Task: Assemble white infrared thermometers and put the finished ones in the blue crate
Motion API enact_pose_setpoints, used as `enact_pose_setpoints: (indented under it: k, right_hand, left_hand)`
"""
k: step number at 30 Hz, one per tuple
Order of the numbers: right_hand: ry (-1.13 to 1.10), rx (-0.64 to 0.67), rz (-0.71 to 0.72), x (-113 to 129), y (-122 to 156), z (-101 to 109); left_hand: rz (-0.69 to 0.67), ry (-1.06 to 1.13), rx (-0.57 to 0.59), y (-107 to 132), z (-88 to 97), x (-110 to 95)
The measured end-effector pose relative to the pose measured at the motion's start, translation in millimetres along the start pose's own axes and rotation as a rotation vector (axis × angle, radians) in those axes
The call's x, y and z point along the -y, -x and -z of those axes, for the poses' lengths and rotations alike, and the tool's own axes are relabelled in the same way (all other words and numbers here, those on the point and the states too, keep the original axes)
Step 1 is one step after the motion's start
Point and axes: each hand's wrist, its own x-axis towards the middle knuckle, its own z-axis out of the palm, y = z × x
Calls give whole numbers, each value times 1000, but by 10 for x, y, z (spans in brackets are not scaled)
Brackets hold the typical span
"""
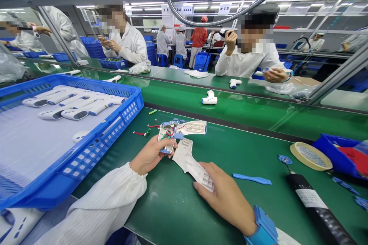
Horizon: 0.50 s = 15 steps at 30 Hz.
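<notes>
My left hand (pixel 152 155) grips an opened white infrared thermometer housing (pixel 191 127) by its head end, where a small circuit board (pixel 168 132) with blue parts and red wires sits. My right hand (pixel 222 195) holds a separate white plastic housing half (pixel 186 160), its ribbed end under my fingers. The two shell pieces lie close together above the green bench mat (pixel 230 160). A loose red wire with a small green part (pixel 143 133) trails left of the board. A blue strap (pixel 261 227) circles my right wrist.
A blue plastic basket (pixel 123 97) of white thermometers stands at left. To the right lie a blue pry tool (pixel 252 178), a tape roll (pixel 311 156), a black electric screwdriver (pixel 316 208) and a blue bin (pixel 336 153). Co-workers in white (pixel 253 59) sit beyond the conveyor.
</notes>
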Motion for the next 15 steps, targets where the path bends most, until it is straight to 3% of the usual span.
enact_pose_setpoints:
  k: [15]
  right_hand:
    - [0,12,-8,17,3,7]
  left_hand:
    - [-48,8,-12,21,-24,-18]
